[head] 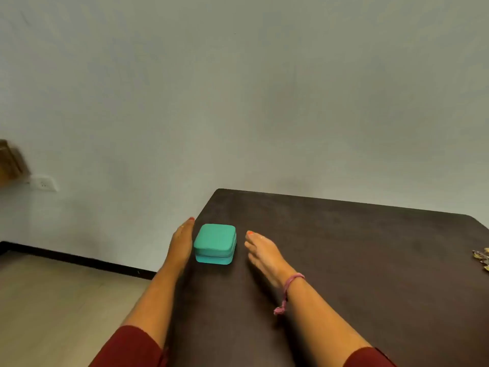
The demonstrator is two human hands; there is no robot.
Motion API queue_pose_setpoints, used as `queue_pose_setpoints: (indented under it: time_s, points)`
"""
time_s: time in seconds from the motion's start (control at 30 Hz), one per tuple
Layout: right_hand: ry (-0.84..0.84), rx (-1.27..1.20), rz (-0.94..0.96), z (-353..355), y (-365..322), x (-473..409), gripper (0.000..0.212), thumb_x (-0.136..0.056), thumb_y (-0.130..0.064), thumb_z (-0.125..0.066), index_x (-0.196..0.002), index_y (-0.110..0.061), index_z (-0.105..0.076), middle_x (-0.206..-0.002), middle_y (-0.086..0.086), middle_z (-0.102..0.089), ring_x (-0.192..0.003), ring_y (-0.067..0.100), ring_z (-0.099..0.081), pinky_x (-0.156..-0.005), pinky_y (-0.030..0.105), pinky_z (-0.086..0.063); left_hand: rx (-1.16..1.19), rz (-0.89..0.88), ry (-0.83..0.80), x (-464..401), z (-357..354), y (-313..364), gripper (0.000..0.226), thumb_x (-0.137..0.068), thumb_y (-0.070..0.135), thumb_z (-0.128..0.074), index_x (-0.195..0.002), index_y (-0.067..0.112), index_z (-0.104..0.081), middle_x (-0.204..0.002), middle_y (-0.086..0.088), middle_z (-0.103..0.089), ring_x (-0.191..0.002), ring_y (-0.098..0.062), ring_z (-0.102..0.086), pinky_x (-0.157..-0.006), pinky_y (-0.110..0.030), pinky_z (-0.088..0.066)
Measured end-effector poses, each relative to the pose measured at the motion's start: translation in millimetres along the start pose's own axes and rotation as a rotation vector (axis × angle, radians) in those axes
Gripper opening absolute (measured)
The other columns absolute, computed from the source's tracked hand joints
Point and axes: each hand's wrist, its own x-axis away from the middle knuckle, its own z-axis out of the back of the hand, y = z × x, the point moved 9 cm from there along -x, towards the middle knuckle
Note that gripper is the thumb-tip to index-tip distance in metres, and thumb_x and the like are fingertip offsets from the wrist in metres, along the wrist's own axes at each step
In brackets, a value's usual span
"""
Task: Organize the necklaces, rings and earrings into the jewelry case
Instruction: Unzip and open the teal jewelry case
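A teal square jewelry case (214, 243) sits closed near the left edge of the dark wooden table (344, 260). My left hand (182, 243) is stretched out flat just left of the case, fingers straight, close to or touching its side. My right hand (260, 251) lies a short way right of the case, fingers extended and apart from it, holding nothing. A small heap of gold-coloured jewelry (483, 256) lies at the table's far right edge, partly cut off by the frame.
The table's left edge runs right beside my left hand, with light floor (53, 300) below. A grey wall (238, 102) stands behind the table. A pink cord bracelet (289, 283) hangs on my right wrist.
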Motion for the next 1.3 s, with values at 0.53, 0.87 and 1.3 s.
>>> queue_pose_setpoints:
  time_s: [0.53, 0.87, 1.3]
  points:
    - [-0.046, -0.106, -0.06, -22, 7, -10, 0.039, -0.103, -0.027, -0.037, -0.139, -0.016, -0.044, -0.135, -0.006, -0.052, -0.129, 0.01, -0.043, -0.111, 0.029, -0.03, 0.013, 0.098, -0.03, -8, -12, -31, 0.031, -0.102, 0.029, -0.034, -0.12, 0.021, -0.058, -0.11, 0.002, -0.059, -0.093, -0.005, -0.055, -0.078, -0.025, -0.044]
    - [0.056, -0.075, 0.028, 47, -22, 33, 0.037, -0.102, -0.025, -0.041, -0.137, -0.014, -0.047, -0.12, -0.006, -0.058, -0.113, 0.01, -0.052, -0.103, 0.029, -0.037, 0.047, 0.011, -0.111, 23, -70, 9, 0.026, -0.098, 0.03, -0.043, -0.087, 0.033, -0.067, -0.096, 0.008, -0.068, -0.096, -0.011, -0.062, -0.094, -0.04, -0.047]
    - [0.171, 0.109, 0.05, 173, -29, 143, 0.035, -0.102, -0.021, -0.038, -0.132, -0.014, -0.053, -0.126, -0.004, -0.062, -0.116, 0.009, -0.057, -0.106, 0.028, -0.04, 0.156, 0.066, -0.293, 121, -186, 4, 0.024, -0.098, 0.027, -0.045, -0.086, 0.037, -0.064, -0.093, 0.015, -0.067, -0.093, -0.004, -0.06, -0.09, -0.032, -0.047]
